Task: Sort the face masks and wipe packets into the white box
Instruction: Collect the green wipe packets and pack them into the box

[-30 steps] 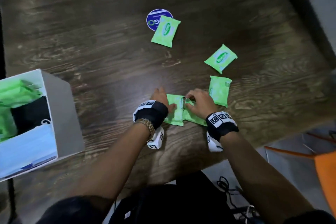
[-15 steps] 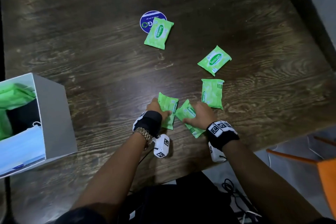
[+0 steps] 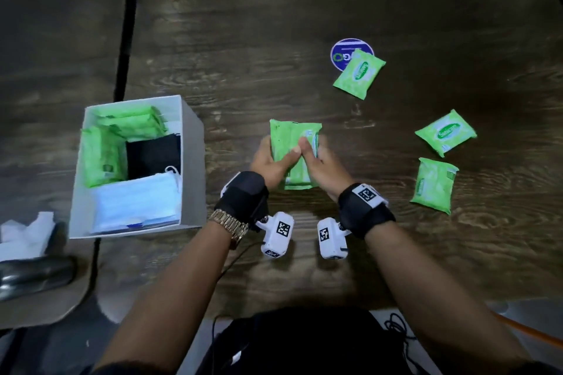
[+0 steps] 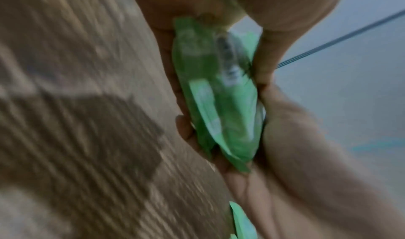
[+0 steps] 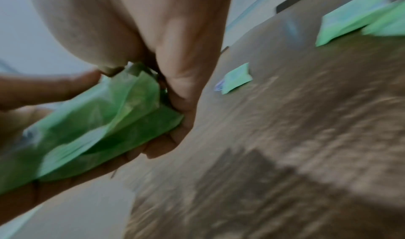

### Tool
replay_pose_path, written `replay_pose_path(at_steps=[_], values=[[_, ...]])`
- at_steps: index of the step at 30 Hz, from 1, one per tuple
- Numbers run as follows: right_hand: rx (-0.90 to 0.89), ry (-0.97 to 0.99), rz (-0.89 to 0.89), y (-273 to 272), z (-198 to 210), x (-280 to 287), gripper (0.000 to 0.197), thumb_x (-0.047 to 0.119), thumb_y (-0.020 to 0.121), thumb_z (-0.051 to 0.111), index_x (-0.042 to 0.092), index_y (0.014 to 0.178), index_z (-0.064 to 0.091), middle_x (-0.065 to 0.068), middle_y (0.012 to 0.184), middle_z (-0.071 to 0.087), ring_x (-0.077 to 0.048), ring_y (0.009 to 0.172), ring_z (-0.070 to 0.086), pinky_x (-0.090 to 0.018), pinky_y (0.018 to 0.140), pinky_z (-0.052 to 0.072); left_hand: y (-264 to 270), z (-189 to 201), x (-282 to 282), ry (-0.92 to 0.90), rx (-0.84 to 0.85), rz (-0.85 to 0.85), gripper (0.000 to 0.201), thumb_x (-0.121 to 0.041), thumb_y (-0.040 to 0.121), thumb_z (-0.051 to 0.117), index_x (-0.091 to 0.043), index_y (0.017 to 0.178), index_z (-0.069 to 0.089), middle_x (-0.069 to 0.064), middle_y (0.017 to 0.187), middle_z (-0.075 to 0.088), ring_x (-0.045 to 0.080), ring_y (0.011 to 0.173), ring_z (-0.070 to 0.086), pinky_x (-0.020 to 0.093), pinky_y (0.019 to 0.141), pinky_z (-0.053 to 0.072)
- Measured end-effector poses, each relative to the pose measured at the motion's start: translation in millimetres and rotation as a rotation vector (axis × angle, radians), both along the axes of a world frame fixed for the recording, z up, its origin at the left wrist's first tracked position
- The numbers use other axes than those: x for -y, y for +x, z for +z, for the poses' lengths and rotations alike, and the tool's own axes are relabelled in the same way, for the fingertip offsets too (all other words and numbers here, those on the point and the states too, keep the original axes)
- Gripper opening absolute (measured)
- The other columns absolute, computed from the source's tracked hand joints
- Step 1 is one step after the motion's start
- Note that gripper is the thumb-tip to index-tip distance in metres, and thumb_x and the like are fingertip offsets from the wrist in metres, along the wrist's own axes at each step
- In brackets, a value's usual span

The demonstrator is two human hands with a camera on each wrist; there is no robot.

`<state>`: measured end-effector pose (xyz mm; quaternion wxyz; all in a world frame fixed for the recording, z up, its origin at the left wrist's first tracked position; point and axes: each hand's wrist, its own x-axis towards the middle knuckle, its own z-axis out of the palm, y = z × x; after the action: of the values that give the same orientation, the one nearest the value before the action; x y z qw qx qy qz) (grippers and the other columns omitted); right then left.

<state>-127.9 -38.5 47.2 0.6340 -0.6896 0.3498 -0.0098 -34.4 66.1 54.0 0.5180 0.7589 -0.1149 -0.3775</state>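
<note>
Head view: both hands' fingers (image 3: 297,151) clasping stacked wipe packets (image 3: 293,143), white box (image 3: 192,119) just left.

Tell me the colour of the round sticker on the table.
Dark blue with white markings, clearest in the head view.

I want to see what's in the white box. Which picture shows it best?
The head view. It looks down into the box, so you see green packets, a black mask and blue masks inside. The two wrist views show only hands, held packets and table, never the box.
</note>
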Motion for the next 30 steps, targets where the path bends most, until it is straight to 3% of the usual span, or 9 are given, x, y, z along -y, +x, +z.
replay_pose_path(at_steps=[2,4,6,11,15,18,22,26,30], values=[[0.014,0.037,-0.004,29,7,-23,0.063,0.072,0.086,0.049,0.025,0.126,0.037,0.002,0.119,0.064,-0.015,0.109,0.063,-0.046,0.099,0.050,24,16,-28,0.009,0.103,0.007,0.025,-0.028,0.087,0.070,-0.022,0.107,0.054,-0.011,0.091,0.065,0.003,0.079,0.065,0.019,0.064,0.054],[0.062,0.080,-0.001,57,16,-43,0.048,0.042,0.096,0.059,0.020,0.132,0.036,0.002,0.106,0.066,-0.006,0.089,0.068,-0.033,0.082,0.056,53,26,-58,0.026,0.162,0.066,0.030,-0.037,0.081,0.074,-0.026,0.105,0.058,-0.009,0.095,0.069,0.009,0.086,0.068,0.032,0.077,0.058],[0.109,0.031,0.061,87,26,-62,0.056,0.024,0.094,0.064,0.020,0.140,0.032,0.000,0.107,0.066,-0.003,0.083,0.068,-0.025,0.072,0.057,84,38,-89,0.089,0.246,0.154,0.044,-0.043,0.075,0.076,-0.022,0.110,0.060,-0.006,0.098,0.071,0.012,0.089,0.068,0.036,0.083,0.057],[0.101,-0.326,0.178,150,22,-117,0.045,0.028,0.080,0.076,0.018,0.118,0.056,-0.003,0.105,0.062,-0.017,0.091,0.060,-0.038,0.086,0.054,156,68,-161,0.240,0.465,0.343,0.049,-0.032,0.075,0.079,-0.015,0.114,0.055,-0.003,0.095,0.067,0.016,0.086,0.066,0.029,0.079,0.056],[-0.014,-0.496,0.296,169,8,-140,0.043,0.032,0.078,0.078,0.019,0.110,0.052,-0.004,0.107,0.056,-0.021,0.098,0.054,-0.033,0.079,0.045,197,67,-196,0.472,0.568,0.332,0.059,-0.036,0.076,0.075,-0.013,0.123,0.049,0.013,0.115,0.060,0.026,0.117,0.048,0.026,0.090,0.042],[-0.034,-0.451,0.282,173,-2,-149,0.034,0.027,0.080,0.077,0.016,0.101,0.053,-0.006,0.082,0.064,-0.026,0.082,0.062,-0.037,0.075,0.052,213,58,-200,0.576,0.584,0.272,0.062,-0.034,0.077,0.075,-0.007,0.124,0.046,0.015,0.116,0.058,0.028,0.115,0.049,0.027,0.086,0.039],[-0.056,-0.384,0.252,179,-2,-156,0.030,0.019,0.082,0.076,0.014,0.099,0.051,-0.003,0.069,0.060,-0.029,0.063,0.067,-0.046,0.062,0.059,221,38,-196,0.744,0.543,0.156,0.072,-0.041,0.072,0.077,-0.006,0.123,0.040,0.013,0.113,0.056,0.033,0.107,0.056,0.038,0.086,0.050],[-0.066,-0.327,0.246,180,2,-154,0.029,0.009,0.085,0.073,0.007,0.104,0.051,-0.005,0.075,0.052,-0.035,0.057,0.068,-0.031,0.040,0.053,222,29,-198,0.907,0.576,0.007,0.072,-0.044,0.074,0.074,-0.006,0.125,0.040,0.016,0.117,0.056,0.038,0.108,0.057,0.036,0.074,0.045],[-0.056,-0.291,0.236,180,0,-155,0.028,0.007,0.086,0.071,0.007,0.104,0.050,-0.008,0.076,0.049,-0.031,0.056,0.065,-0.028,0.038,0.051,233,32,-202,0.945,0.614,-0.061,0.064,-0.044,0.074,0.073,-0.004,0.117,0.047,0.016,0.114,0.057,0.038,0.104,0.058,0.037,0.074,0.047]])
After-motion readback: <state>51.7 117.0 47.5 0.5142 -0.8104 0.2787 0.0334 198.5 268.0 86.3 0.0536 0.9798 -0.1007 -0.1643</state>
